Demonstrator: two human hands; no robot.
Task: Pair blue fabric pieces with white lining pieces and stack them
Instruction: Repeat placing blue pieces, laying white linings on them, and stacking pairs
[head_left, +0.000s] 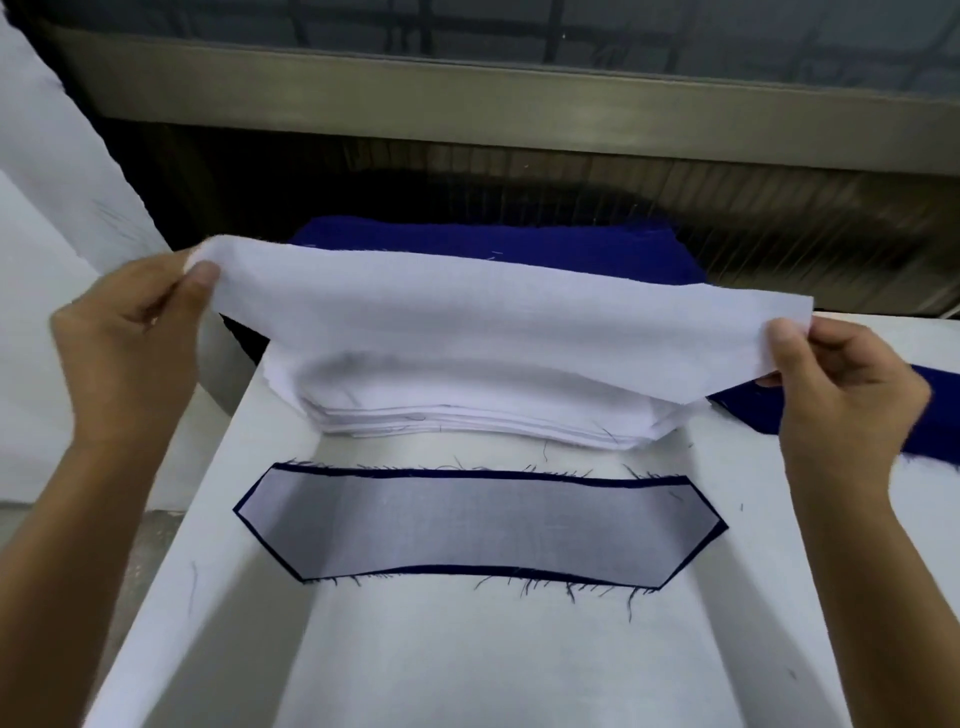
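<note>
A white lining piece (467, 317) hangs stretched in the air between my hands. My left hand (130, 332) pinches its left end and my right hand (841, 379) pinches its right end. Below it lies a stack of white lining pieces (467, 410). In front of the stack, flat on the table, lies a paired piece (478, 525): a blue fabric piece with a white lining on top, only its dark frayed border showing. A pile of blue fabric (493, 244) sits behind the lifted lining. Another blue piece (748, 405) lies at the right, partly hidden by my right hand.
The white work table (467, 665) runs toward me, with its left edge (171, 571) dropping to the floor. White cloth (52, 208) hangs at the far left. A metal ledge (519, 104) and a dark slatted surface (727, 208) lie behind the table.
</note>
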